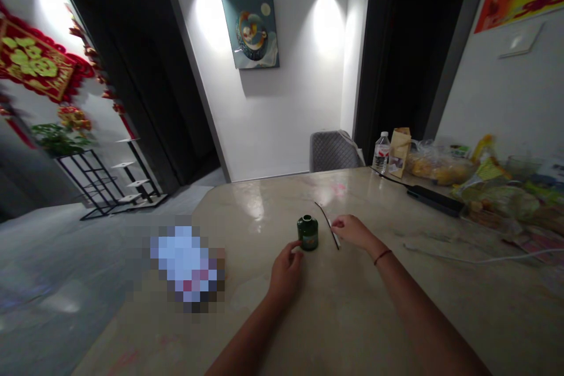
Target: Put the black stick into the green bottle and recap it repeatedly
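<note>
A small dark green bottle [307, 234] with an open pale-rimmed neck stands upright on the table. My left hand [285, 270] is at its lower left side, fingertips against the glass-like surface and the fingers bent. To the right of the bottle is a thin dark stick [324, 212], slanting from upper left to lower right, with something narrow and white alongside it. The fingers of my right hand [350, 230] are pinched together at the middle of this stick. A thin red bracelet [382, 257] circles my right wrist.
The marble-look table [247, 305] carries a blurred-out pale object [187, 264] at left. A water bottle [381, 153], paper bag [399, 153], black elongated object [434, 200], plastic food bags [440, 163] and white cable [476, 259] lie right. A grey chair [335, 151] stands behind.
</note>
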A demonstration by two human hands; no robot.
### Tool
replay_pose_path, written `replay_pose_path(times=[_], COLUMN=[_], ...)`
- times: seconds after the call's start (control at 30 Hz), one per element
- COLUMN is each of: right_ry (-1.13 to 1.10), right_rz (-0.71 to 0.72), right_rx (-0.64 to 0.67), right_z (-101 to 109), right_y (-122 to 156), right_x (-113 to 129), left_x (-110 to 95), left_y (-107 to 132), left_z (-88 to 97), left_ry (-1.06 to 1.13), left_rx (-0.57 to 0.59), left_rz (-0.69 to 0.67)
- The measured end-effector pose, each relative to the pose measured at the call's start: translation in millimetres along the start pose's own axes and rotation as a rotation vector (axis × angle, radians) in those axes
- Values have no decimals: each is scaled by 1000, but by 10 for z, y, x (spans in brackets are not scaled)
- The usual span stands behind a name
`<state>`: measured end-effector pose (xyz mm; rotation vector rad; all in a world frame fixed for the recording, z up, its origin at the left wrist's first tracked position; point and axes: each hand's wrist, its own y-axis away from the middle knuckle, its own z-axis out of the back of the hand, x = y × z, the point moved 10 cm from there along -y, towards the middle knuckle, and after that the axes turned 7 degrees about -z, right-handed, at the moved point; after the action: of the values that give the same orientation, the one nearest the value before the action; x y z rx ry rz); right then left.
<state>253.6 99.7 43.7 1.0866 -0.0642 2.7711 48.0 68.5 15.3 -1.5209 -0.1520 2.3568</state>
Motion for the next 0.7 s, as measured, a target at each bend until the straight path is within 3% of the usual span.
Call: replay_pose_path(times=[0.2,0.47,0.6,0.7], right_ry=[416,489,447,337], right_rz=[-119,-166,-175,-137], right_rx=[1,120,80,-90], right_z=[-94,-245,-87,225], right_y=[178,209,219,237], right_x=[13,-59,-7,148], left_x=[-24,-78,-86,-98], left_y=[-11,14,14,17], left_z=[20,-42,-52,-58], left_ry=[-20,-197,-215,-235], left_rx=[-34,56,72,88], left_rz=[-78,-86,-74,-68])
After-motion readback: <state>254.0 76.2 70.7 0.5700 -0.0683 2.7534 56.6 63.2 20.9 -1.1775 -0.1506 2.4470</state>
